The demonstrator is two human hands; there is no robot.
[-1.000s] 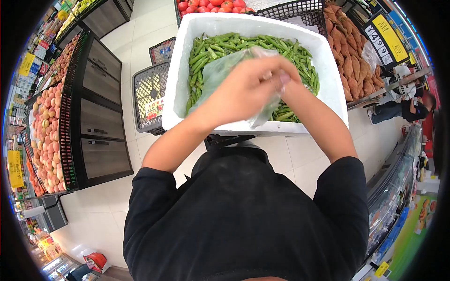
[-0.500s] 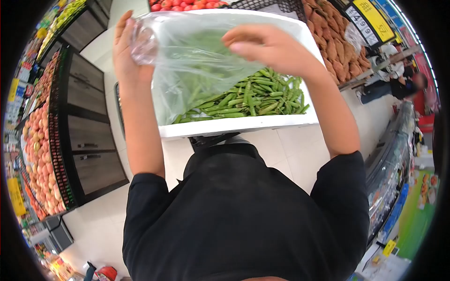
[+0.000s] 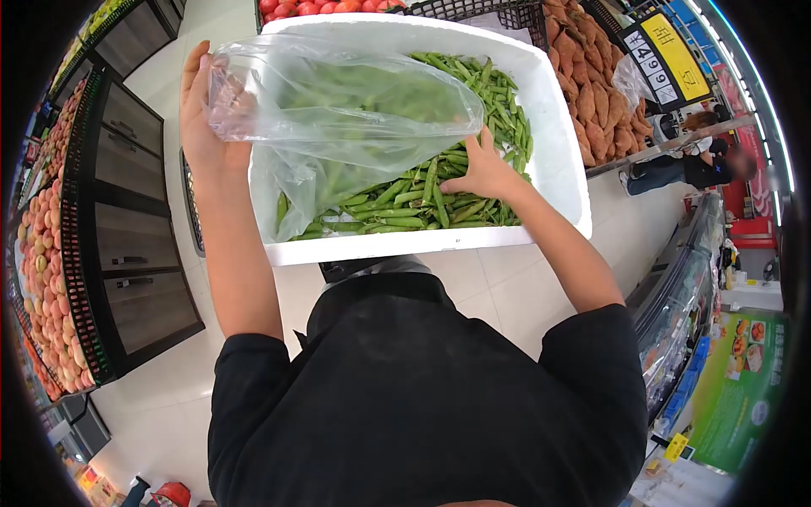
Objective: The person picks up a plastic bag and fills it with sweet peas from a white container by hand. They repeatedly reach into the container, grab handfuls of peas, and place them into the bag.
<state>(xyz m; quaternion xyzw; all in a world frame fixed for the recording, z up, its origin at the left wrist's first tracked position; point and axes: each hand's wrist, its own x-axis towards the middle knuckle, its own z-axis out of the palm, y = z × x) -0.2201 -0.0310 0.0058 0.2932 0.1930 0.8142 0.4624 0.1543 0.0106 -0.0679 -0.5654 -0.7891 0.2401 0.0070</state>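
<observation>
My left hand point(image 3: 207, 127) holds one end of a clear plastic bag point(image 3: 296, 101) at the left side of a white foam box point(image 3: 553, 156). Some of its fingers show blurred through the film. The bag stretches to the right across the box and hides part of the green pea pods point(image 3: 397, 203) heaped inside. Low over the pods at the front right is my right hand point(image 3: 488, 171), its thumb and forefinger spread apart. The forefinger is close to the bag's right end; the other fingertips are partly hidden, and no pod shows in its grasp.
Tomatoes point(image 3: 329, 8) and a black crate point(image 3: 481, 10) lie beyond the box. Sweet potatoes point(image 3: 596, 93) are heaped to the right, beside a yellow price sign point(image 3: 672, 55). A fruit stand point(image 3: 55, 287) runs along the left. Another person point(image 3: 693, 169) stands at far right.
My right hand has come down from above the bag to the pods at the front right. The bag now lies spread more to the right, and my left hand has shifted slightly left with it.
</observation>
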